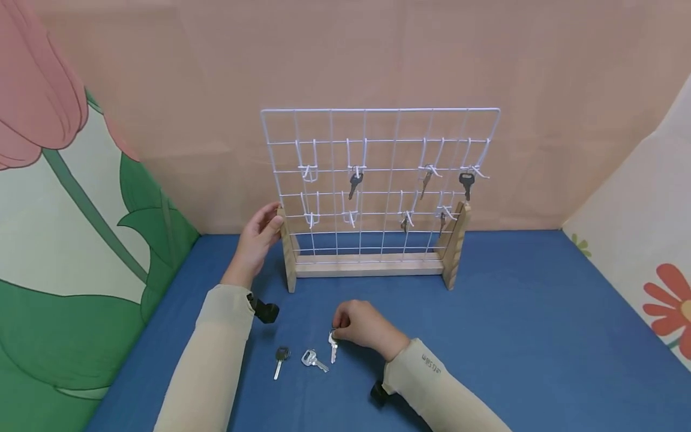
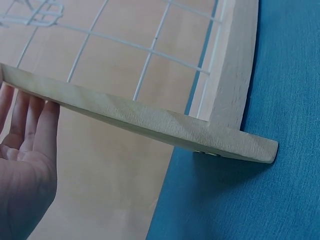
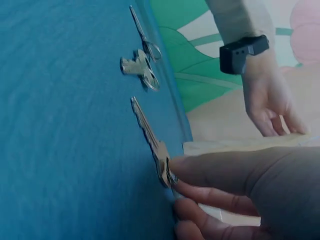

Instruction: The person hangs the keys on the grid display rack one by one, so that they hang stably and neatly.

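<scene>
A white wire grid rack [image 1: 383,171] with hooks stands on wooden side posts. My left hand [image 1: 255,240] holds the rack's left wooden post [image 2: 125,112] near its top, fingertips against the wood. Near the front, my right hand [image 1: 367,327] pinches a silver key [image 1: 333,348] by its head, between thumb and fingers. That key [image 3: 150,135] points its blade away from the hand, close to the blue cloth. To its left lie another silver key [image 1: 314,360] and a black-headed key [image 1: 281,360].
Several keys hang from the rack's hooks, among them a black-headed key [image 1: 466,182] at upper right and a dark key [image 1: 355,183] on the upper row. Blue cloth [image 1: 540,336] covers the table. A tan backdrop [image 1: 189,120] rises behind, with flower-printed panels at both sides.
</scene>
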The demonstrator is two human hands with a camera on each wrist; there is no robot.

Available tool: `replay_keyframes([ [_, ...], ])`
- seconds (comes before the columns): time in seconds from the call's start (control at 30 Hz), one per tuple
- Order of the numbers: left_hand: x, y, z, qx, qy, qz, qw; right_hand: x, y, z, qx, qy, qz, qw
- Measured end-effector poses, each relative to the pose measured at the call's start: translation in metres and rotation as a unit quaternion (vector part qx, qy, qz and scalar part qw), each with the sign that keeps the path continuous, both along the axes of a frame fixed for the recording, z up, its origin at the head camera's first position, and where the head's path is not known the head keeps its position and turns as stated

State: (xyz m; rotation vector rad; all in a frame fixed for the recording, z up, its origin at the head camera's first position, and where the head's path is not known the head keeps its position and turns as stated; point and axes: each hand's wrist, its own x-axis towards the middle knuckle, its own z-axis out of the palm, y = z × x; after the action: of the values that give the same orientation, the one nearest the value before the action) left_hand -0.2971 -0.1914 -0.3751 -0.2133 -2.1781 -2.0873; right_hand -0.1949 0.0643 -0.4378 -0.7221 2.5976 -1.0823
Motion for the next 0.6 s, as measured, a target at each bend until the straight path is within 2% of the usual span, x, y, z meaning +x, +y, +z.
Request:
replay_keyframes([
  [0.1,-0.0032,0.0015,0.0022,-0.004,0.001,0.0,1.0,-0.002,-0.0013,-0.0005,0.006,0.008,-0.015,0.9998],
  [0.3,-0.001,0.0014,0.0016,-0.01,0.005,0.001,0.9999,0.0002,-0.0028,-0.0004,0.002,0.009,-0.027,0.9996],
  [0.6,0.0009,0.0017,0.0005,-0.005,-0.001,0.0,1.0,-0.004,0.0046,0.0032,-0.005,-0.018,0.004,0.9998],
])
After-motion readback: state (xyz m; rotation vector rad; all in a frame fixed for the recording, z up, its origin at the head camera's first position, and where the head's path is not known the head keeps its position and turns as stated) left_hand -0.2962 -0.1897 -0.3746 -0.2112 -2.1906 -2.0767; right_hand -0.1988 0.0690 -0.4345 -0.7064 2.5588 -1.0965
